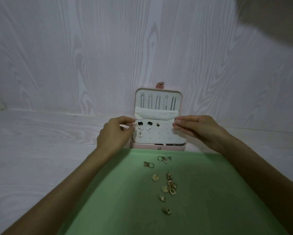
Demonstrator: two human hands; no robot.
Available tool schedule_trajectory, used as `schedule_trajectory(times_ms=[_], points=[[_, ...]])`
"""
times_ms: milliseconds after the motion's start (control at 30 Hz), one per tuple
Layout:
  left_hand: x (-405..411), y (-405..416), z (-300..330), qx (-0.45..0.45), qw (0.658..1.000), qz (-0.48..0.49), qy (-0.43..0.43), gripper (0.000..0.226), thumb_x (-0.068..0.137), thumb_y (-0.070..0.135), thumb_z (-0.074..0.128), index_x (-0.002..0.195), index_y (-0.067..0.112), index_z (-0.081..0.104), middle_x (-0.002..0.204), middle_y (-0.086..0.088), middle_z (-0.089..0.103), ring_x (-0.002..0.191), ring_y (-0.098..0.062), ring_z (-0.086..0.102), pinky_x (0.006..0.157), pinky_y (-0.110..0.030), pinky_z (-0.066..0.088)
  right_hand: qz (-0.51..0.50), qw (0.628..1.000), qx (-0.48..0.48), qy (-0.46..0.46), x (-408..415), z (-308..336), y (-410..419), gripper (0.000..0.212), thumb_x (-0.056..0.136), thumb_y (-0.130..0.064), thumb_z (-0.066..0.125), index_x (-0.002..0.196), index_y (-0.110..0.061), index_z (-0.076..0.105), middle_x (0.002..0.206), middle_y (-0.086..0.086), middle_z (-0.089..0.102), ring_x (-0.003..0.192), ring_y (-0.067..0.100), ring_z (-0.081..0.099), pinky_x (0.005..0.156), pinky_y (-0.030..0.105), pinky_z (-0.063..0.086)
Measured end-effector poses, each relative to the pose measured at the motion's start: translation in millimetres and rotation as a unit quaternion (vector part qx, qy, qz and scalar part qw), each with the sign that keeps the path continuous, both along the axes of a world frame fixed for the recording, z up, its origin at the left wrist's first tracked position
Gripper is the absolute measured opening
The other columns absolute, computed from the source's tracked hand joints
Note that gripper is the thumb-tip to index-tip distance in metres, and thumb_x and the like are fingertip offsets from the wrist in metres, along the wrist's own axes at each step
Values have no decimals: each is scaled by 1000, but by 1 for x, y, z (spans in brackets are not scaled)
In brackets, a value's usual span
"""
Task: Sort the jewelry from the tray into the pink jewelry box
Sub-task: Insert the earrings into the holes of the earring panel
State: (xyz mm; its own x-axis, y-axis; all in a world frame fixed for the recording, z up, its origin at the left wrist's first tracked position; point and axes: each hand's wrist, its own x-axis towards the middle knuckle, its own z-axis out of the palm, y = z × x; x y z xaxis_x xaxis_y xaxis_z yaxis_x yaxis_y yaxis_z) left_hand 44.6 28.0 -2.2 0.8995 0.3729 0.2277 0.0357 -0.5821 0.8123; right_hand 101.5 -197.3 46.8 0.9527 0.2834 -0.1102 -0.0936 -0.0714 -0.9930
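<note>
Nearest, a green tray (201,192) strewn with small gold earrings (169,185) and rings (149,164). Beyond it, on the white desk (40,150), an open pink jewelry box (159,147), lid upright against the wall (91,48). Left hand (115,133) and right hand (195,128) at either top corner of its white earring panel (166,134), fingers (176,123) curled, pinching the panel's edges. Necklaces (157,102) hanging inside the lid.

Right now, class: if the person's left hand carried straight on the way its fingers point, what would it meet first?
Probably the white perforated earring panel of the open pink jewelry box: the left hand points rightward at its left edge, apparently touching already; depth is unclear.
</note>
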Motion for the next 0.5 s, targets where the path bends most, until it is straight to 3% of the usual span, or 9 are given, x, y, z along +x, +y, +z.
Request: schedule_trajectory(times_ms=[100,133,200,267,367,500], points=[[17,11,-2,-36,995,-39,83,30,85,25,65,115,26,63,104,8,63,100,-19,61,91,-36,49,-11,999,-36,35,34,0,9,22,78,-3,70,99,4,68,87,16,72,74,18,69,68,20,58],[20,12,1,-63,990,-64,108,29,86,23,66,115,23,62,102,5,61,99,-19,60,89,-34,49,-9,996,-83,30,43,-1,12,23,78,-7,72,98,2,69,84,15,72,70,17,66,66,20,58],[19,14,5,-105,978,-111,138,17,85,21,68,101,23,61,94,5,59,83,-16,57,69,-25,48,-9,985,-172,22,57,-2,13,20,77,-15,74,94,-4,72,78,10,71,63,12,59,58,16,53],[17,15,7,-126,970,-140,153,26,82,22,72,105,23,60,99,8,61,74,-11,58,58,-18,46,-9,975,-220,31,68,-2,9,19,77,-18,75,93,-7,72,83,8,72,65,9,59,58,15,50],[17,17,4,-127,969,-144,158,62,77,20,77,133,14,51,123,5,56,80,-8,62,58,-17,47,0,968,-241,63,76,-1,0,28,76,-16,76,101,-3,70,97,10,72,70,10,62,60,16,54],[17,14,4,-116,971,-150,145,67,76,14,77,136,11,47,119,3,55,77,-13,63,63,-21,51,17,968,-238,79,74,1,-3,29,78,-14,74,103,-1,69,99,10,71,74,10,62,55,14,55]])
